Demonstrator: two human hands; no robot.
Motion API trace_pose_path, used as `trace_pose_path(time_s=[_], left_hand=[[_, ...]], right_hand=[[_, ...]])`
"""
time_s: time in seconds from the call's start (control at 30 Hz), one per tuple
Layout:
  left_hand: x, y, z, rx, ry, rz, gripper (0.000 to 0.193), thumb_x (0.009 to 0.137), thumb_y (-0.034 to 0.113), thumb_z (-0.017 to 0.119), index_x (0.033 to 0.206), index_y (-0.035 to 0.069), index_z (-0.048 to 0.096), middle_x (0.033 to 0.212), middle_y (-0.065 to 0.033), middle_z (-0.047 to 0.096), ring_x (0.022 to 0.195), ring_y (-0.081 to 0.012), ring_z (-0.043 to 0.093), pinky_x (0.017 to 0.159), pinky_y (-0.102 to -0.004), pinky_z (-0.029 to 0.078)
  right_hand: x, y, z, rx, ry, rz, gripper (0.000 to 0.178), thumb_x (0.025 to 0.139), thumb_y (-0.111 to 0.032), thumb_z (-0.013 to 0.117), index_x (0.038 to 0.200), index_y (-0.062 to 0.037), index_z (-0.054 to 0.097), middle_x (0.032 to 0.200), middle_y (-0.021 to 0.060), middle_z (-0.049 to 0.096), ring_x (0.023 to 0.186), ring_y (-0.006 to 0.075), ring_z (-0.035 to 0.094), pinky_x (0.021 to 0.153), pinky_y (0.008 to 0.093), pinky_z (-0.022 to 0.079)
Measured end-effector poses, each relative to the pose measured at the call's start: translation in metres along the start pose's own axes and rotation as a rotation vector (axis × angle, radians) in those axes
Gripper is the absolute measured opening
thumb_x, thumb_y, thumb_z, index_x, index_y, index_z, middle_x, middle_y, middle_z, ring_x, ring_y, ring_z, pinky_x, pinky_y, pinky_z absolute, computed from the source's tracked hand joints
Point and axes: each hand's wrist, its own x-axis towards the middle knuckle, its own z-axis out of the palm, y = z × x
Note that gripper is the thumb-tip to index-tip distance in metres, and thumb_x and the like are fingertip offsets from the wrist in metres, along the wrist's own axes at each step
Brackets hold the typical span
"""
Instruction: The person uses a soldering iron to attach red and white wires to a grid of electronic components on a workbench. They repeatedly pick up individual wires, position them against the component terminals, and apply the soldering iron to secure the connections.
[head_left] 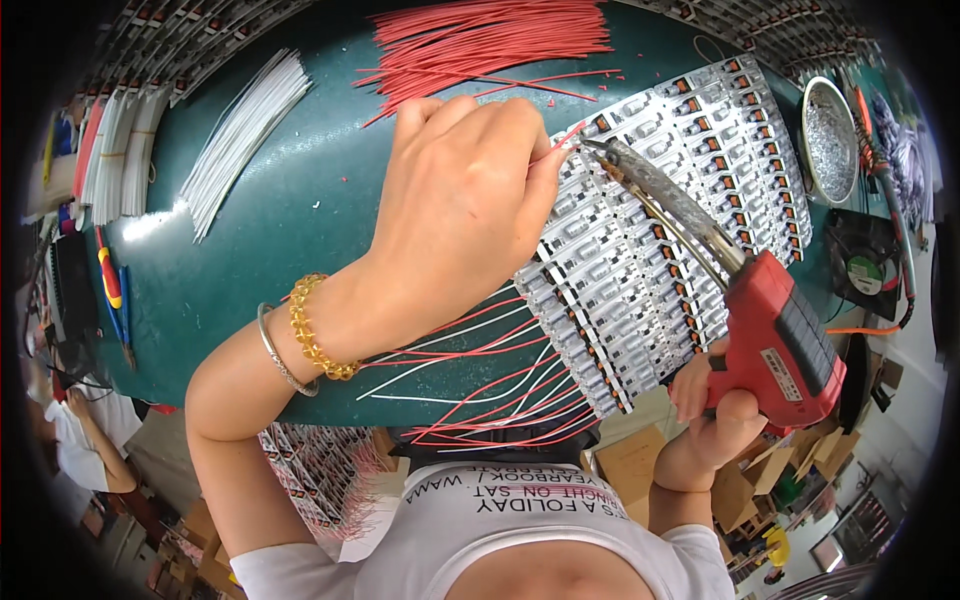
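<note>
My left hand (465,185) is closed in a pinch, its fingertips on a thin red wire (574,132) whose end shows at the top of the circuit board panel (655,115). Wrapped round the handle of a red soldering gun (785,345) is my right hand (715,405). The gun's long metal tip slants up and left over the panel and ends just beside the red wire. Rows of small silver boards with black and orange parts make up the panel. Red and white wires (490,385) trail from its lower left edge; my left forearm hides part of them.
Loose red wires (490,45) lie piled at the back of the green table (290,290), with white wires (245,135) to their left. A metal bowl (830,140) and a black fan (862,265) stand at right. A screwdriver (108,275) lies at left. Another person (90,440) sits beyond.
</note>
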Motion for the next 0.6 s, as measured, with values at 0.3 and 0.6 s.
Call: trace_pose_path(time_s=[0.3, 0.6], left_hand=[[0.001, 0.003, -0.002, 0.030, 0.026, 0.016, 0.015, 0.077, 0.008, 0.066, 0.069, 0.005, 0.054, 0.061, -0.0031, 0.054, 0.059, -0.0196, 0.050, 0.065, -0.0327, 0.035], [0.009, 0.009, -0.024, -0.126, -0.038, -0.026, 0.008, 0.074, 0.008, 0.069, 0.070, 0.006, 0.063, 0.066, -0.0019, 0.062, 0.058, -0.0177, 0.052, 0.068, -0.0305, 0.035]], right_hand=[[-0.005, 0.003, -0.002, 0.067, 0.009, 0.018, 0.083, 0.083, -0.056, 0.054, 0.118, 0.0171, 0.036, 0.047, -0.0011, 0.041, 0.035, 0.0079, 0.039, 0.038, 0.0211, 0.034], [-0.015, 0.002, -0.006, 0.072, 0.112, 0.025, 0.087, 0.081, -0.061, 0.052, 0.119, 0.0156, 0.038, 0.045, -0.0017, 0.041, 0.034, 0.0080, 0.038, 0.037, 0.0216, 0.033]])
